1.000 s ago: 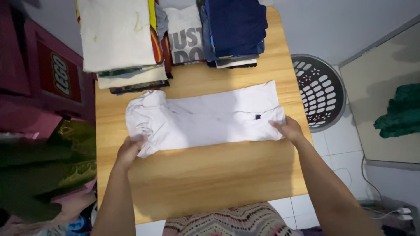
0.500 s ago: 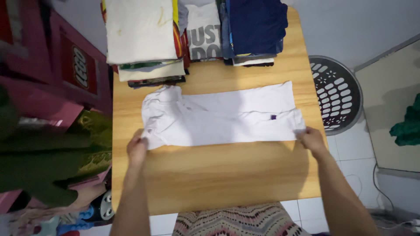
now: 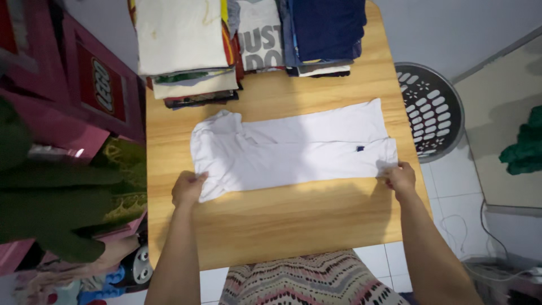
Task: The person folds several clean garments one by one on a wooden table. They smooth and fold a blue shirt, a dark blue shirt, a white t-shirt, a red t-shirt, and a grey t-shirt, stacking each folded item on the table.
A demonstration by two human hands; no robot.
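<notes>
left hand (image 3: 188,187) grip pinching white shirt (image 3: 293,148) near corner | right hand (image 3: 400,177) grip pinching opposite corner | shirt flat on worktop (image 3: 282,226)

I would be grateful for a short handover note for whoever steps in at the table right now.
Left hand: pinching the near corner of the white shirt at its sleeve end.
Right hand: pinching the near corner at the opposite end.
Shirt: lies flat across the wooden table, already folded lengthwise into a long strip.
Beyond it: stacks of folded clothes along the far edge; a laundry basket stands on the floor to the right.
Left, judging by the stacks: fold the strip crosswise and add it to them.
</notes>
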